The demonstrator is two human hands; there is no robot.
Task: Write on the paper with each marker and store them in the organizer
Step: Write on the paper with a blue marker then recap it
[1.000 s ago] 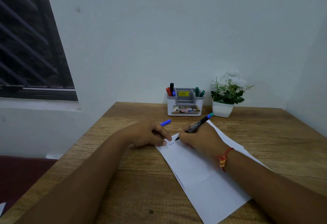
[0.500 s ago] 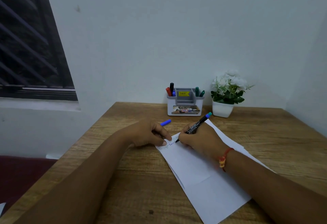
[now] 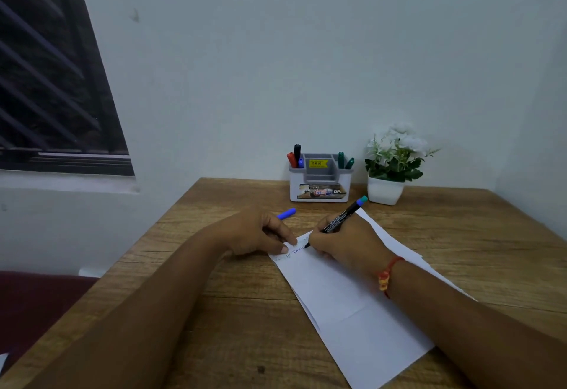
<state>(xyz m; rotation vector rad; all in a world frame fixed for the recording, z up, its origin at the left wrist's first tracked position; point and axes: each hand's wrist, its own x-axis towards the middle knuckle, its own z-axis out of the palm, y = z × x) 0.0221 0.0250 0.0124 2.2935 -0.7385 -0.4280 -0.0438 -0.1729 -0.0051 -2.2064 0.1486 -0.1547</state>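
Note:
A white paper (image 3: 352,302) lies slanted on the wooden table (image 3: 214,312), with some blue writing near its top left corner. My right hand (image 3: 346,244) grips a black marker (image 3: 340,216) with a blue end, and the tip touches the paper by the writing. My left hand (image 3: 254,232) presses its fingertips on the paper's top left corner and holds the marker's blue cap (image 3: 287,213), which sticks out behind the fingers. The white and grey organizer (image 3: 319,192) stands at the back by the wall, with red, black and blue markers (image 3: 294,158) in its left slot and two green markers (image 3: 345,161) in its right.
A white pot with white flowers (image 3: 389,170) stands just right of the organizer. A dark window (image 3: 46,81) is on the left wall. The table's left edge runs diagonally, with a dark red seat (image 3: 36,302) below it.
The marker tip has crept slightly along the line of writing, and the writing is a little longer. My left hand has stayed in place.

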